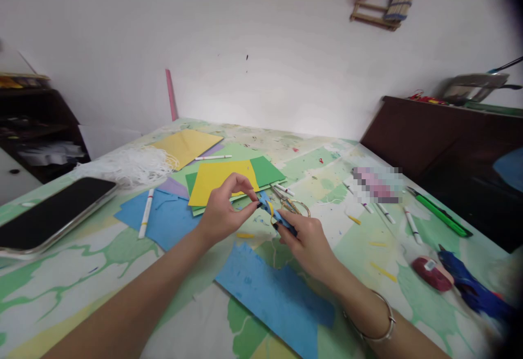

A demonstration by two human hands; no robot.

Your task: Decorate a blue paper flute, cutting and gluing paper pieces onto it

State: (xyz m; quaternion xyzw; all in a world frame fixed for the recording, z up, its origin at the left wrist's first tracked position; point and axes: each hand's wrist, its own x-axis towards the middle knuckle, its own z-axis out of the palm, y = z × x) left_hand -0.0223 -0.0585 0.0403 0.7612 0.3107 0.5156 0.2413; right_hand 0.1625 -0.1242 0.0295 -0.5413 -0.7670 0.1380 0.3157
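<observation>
Your forearms point(131, 299) are closest, with that notched blue sheet point(261, 288) between them, so some cutting's done, though plenty of sheet is left. Your right hand point(308, 242), beyond the sheet's far edge, is clamped on the piece; your left hand point(223, 209) has thumb and forefinger close together at its end, can't tell if they're pinching. Scissors point(291, 202) lie farther past the sheet. The blue-and-yellow piece point(267, 205) hangs just beyond it, looks half-assembled imo. Loose yellow strips point(383, 272) sit right of the sheet, unused.
</observation>
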